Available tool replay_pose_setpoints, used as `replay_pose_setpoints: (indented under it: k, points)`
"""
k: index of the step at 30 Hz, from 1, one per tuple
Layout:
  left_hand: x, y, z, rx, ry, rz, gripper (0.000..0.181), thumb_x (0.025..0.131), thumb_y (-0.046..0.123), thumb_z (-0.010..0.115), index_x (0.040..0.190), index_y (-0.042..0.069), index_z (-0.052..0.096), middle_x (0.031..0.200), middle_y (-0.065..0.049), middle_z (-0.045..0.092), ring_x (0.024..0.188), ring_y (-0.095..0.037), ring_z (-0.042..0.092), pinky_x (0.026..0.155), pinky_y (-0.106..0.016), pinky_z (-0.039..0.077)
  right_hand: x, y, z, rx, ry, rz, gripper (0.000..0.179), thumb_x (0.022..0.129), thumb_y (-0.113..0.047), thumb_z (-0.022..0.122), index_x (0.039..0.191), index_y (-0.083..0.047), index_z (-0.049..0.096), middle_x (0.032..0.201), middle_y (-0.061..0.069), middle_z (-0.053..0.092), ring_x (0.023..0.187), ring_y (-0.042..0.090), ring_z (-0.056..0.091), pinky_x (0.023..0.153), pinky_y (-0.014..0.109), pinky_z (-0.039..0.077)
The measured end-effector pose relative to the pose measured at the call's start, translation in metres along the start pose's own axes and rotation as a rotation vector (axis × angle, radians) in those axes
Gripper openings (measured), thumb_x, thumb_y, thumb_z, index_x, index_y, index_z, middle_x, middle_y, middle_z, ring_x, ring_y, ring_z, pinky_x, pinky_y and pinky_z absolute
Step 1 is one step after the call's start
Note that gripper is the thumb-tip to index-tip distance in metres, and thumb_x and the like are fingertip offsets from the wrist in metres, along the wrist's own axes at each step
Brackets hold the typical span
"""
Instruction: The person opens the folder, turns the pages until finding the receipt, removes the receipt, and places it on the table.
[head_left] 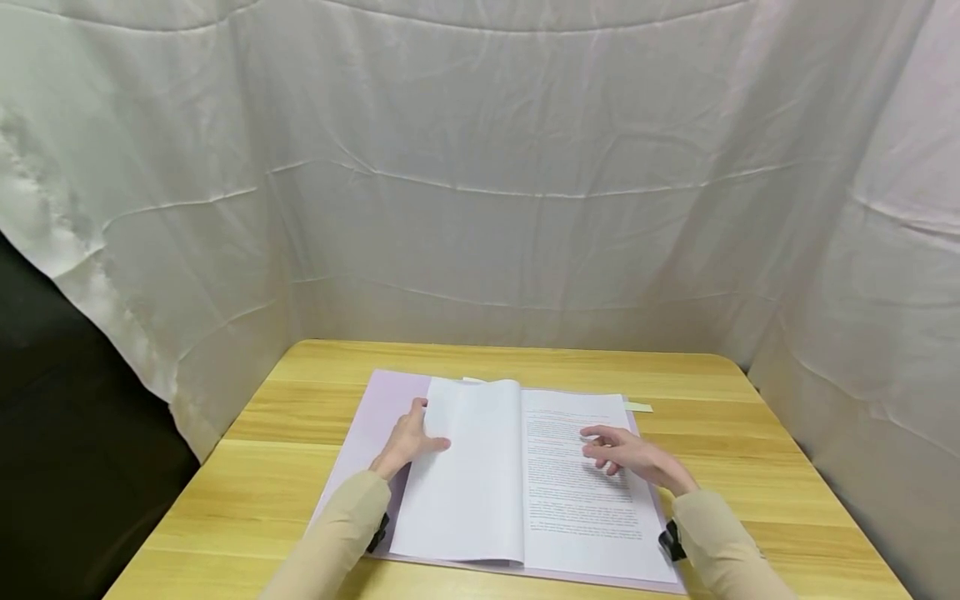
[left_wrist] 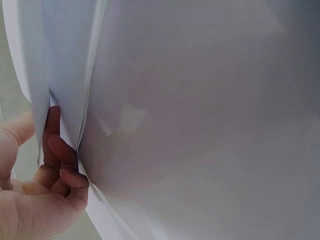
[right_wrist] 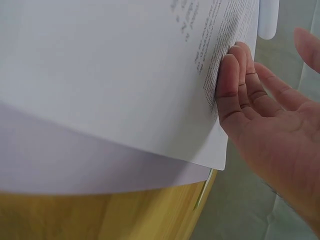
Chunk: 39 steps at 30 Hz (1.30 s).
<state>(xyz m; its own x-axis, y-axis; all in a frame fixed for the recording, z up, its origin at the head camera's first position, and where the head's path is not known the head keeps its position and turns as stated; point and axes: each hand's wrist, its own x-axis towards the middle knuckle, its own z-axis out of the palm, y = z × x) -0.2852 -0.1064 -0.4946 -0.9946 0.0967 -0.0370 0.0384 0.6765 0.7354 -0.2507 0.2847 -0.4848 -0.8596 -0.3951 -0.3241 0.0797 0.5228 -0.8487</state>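
An open folder with a pale purple cover (head_left: 390, 400) lies on the wooden table, holding a stack of white printed sheets. At its left side my left hand (head_left: 408, 440) pinches a turned, blank-backed page (head_left: 468, 483), thumb on top and fingers underneath. The left wrist view shows those fingers (left_wrist: 62, 150) tucked behind the paper. Over the printed page (head_left: 577, 508) on the right, my right hand (head_left: 630, 456) hovers or lightly touches with loosely bent fingers and holds nothing. Whether its fingertips meet the paper, I cannot tell.
A pale yellow tab (head_left: 638, 407) sticks out past the folder's right edge. The wooden table (head_left: 262, 433) extends around the folder. Grey-white cloth (head_left: 525, 233) hangs behind and on both sides, with a black area (head_left: 67, 433) at the left.
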Motion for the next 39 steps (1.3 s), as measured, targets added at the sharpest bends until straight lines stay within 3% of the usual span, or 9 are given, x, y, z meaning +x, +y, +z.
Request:
replay_pose_setpoints:
  k: [7,14,15,18,21,25,29,34,39]
  points:
    - [-0.001,0.000,0.005,0.041,0.012,0.025,0.093,0.077,0.012,0.087,0.148,-0.008,0.030,0.119,-0.035,0.064,0.111,-0.047,0.062,0.099,-0.056,0.052,0.001,0.000,0.001,0.010,-0.004,-0.019,0.063,0.101,-0.030,0.060,0.149,0.005,0.038,0.127,0.018,0.058,0.097,0.022,0.055,0.081,0.031,0.049]
    - [-0.002,-0.002,0.008,0.105,0.023,0.046,0.099,0.076,0.014,0.088,0.151,-0.005,0.026,0.083,-0.020,0.067,0.072,-0.025,0.058,0.070,-0.041,0.055,0.000,-0.002,0.002,-0.002,-0.005,-0.026,0.063,0.102,-0.030,0.060,0.149,0.005,0.038,0.127,0.018,0.058,0.099,0.023,0.055,0.081,0.031,0.051]
    - [-0.002,-0.001,0.008,0.115,0.027,0.053,0.099,0.076,0.014,0.088,0.151,-0.006,0.026,0.085,-0.021,0.068,0.073,-0.026,0.059,0.072,-0.042,0.055,0.000,-0.002,0.002,-0.004,-0.005,-0.028,0.063,0.102,-0.030,0.060,0.149,0.006,0.038,0.127,0.018,0.058,0.099,0.023,0.055,0.081,0.031,0.051]
    - [-0.002,0.001,0.008,0.155,0.049,0.082,0.098,0.075,0.015,0.089,0.150,-0.008,0.029,0.104,-0.028,0.068,0.088,-0.036,0.065,0.085,-0.050,0.056,0.000,-0.003,0.002,-0.006,-0.003,-0.030,0.063,0.102,-0.030,0.060,0.149,0.006,0.038,0.126,0.018,0.058,0.099,0.022,0.055,0.081,0.030,0.051]
    - [-0.002,0.002,0.008,0.198,0.067,0.101,0.095,0.074,0.017,0.089,0.147,-0.009,0.035,0.130,-0.033,0.056,0.111,-0.044,0.058,0.100,-0.058,0.048,-0.001,-0.001,0.002,-0.013,-0.004,-0.036,0.062,0.102,-0.031,0.059,0.148,0.006,0.039,0.126,0.019,0.058,0.098,0.022,0.055,0.081,0.029,0.051]
    - [-0.003,0.000,0.008,0.239,0.072,0.113,0.088,0.075,0.020,0.089,0.143,-0.009,0.042,0.132,-0.031,0.049,0.110,-0.041,0.050,0.094,-0.053,0.047,-0.001,-0.001,0.001,-0.017,-0.002,-0.037,0.061,0.102,-0.030,0.059,0.148,0.004,0.039,0.125,0.019,0.058,0.097,0.022,0.054,0.081,0.030,0.050]
    - [-0.002,-0.001,0.008,0.236,0.068,0.134,0.080,0.076,0.018,0.088,0.139,-0.009,0.047,0.144,-0.032,0.041,0.126,-0.046,0.044,0.106,-0.057,0.042,0.001,0.000,0.000,-0.005,0.011,-0.050,0.061,0.102,-0.029,0.058,0.149,0.005,0.038,0.116,0.018,0.062,0.091,0.022,0.056,0.080,0.031,0.048]
    - [-0.003,0.001,0.009,0.167,-0.018,0.181,0.072,0.081,0.010,0.081,0.141,-0.010,0.045,0.154,-0.030,0.037,0.143,-0.048,0.036,0.121,-0.062,0.029,0.007,0.005,-0.005,-0.039,0.065,-0.134,0.057,0.102,-0.022,0.059,0.146,0.009,0.041,0.110,0.022,0.065,0.088,0.021,0.062,0.075,0.029,0.055]
    - [-0.004,0.002,0.010,0.090,-0.163,0.229,0.063,0.091,0.001,0.066,0.146,-0.010,0.038,0.156,-0.030,0.035,0.146,-0.048,0.033,0.123,-0.060,0.027,0.015,0.009,-0.015,-0.145,0.233,-0.178,0.048,0.101,-0.020,0.060,0.138,0.009,0.050,0.118,0.024,0.068,0.102,0.026,0.065,0.085,0.034,0.055]
